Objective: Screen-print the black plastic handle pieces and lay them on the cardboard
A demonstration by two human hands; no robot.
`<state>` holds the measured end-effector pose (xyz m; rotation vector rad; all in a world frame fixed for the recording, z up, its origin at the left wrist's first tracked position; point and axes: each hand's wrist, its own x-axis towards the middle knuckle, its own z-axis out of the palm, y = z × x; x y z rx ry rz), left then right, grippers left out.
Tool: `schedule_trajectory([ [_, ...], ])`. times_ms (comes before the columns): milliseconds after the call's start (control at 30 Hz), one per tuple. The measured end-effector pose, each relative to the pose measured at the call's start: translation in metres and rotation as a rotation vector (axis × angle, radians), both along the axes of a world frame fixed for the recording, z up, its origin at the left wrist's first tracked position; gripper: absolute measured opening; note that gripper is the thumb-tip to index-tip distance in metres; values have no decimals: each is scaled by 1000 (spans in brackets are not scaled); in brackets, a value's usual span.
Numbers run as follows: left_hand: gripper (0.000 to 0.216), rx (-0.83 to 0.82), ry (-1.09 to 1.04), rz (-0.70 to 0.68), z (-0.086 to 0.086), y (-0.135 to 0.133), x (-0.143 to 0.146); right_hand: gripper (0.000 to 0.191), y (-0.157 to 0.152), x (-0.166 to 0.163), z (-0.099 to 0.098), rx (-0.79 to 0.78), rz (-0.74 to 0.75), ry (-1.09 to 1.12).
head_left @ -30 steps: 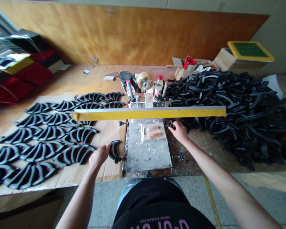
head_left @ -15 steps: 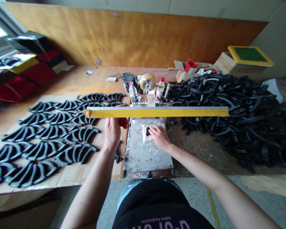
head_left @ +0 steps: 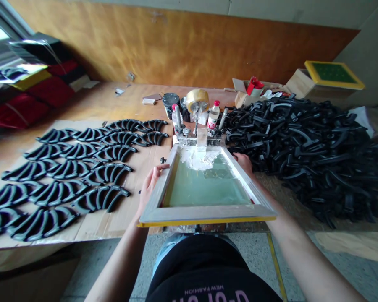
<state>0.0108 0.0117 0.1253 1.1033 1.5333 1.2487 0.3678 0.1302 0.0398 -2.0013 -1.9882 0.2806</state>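
Note:
A screen-printing frame (head_left: 204,214) with a green mesh (head_left: 208,188) and white ink (head_left: 200,158) at its far end lies lowered over the metal plate in front of me. My left hand (head_left: 151,182) grips the frame's left rail, thumb on top. My right hand (head_left: 245,162) holds the right rail near its far end, fingers curled over the edge. The black piece placed under the screen is hidden by the mesh.
Rows of curved black plastic parts (head_left: 66,176) lie on cardboard (head_left: 113,222) at the left. A big heap of the same parts (head_left: 308,142) fills the right. Tape roll (head_left: 197,98), a bottle (head_left: 212,115) and a dark jar (head_left: 170,102) stand behind the hinge clamps (head_left: 197,134).
The frame, raised edge-on before, has swung down flat. My right hand left the plate after placing a black piece; both hands now hold the frame's side rails.

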Motion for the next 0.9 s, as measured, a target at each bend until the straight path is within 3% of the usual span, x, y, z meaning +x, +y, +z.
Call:
schedule_trajectory([
  [100, 59, -106, 58, -86, -20, -11, -8, 40, 13, -7, 18, 227, -64, 119],
  [200, 65, -223, 47, -167, -54, -16, -15, 64, 24, -49, 38, 432, 198, 200],
  [300, 78, -292, 37, -191, -87, -16, -15, 64, 33, -95, 48, 349, 436, 102],
  [400, 79, -302, 48, -184, -106, -15, -13, 30, 34, -122, 41, 163, 503, -62],
  [500, 76, -285, 57, -166, -115, -15, -12, 6, 20, -124, 30, 96, 541, -159],
  [600, 75, -278, 31, -158, -117, -16, -13, 11, -5, -109, 29, 118, 778, -173],
  [733, 72, -269, 1, -129, -114, -18, -11, 13, -22, -91, 45, 69, 1052, -134],
  [800, 71, -269, -12, -112, -111, -18, -9, 12, -19, -90, 49, 57, 1025, -97],
  [900, 73, -279, -44, -113, -105, -19, -8, 18, -19, -94, 39, 144, 899, -59],
])
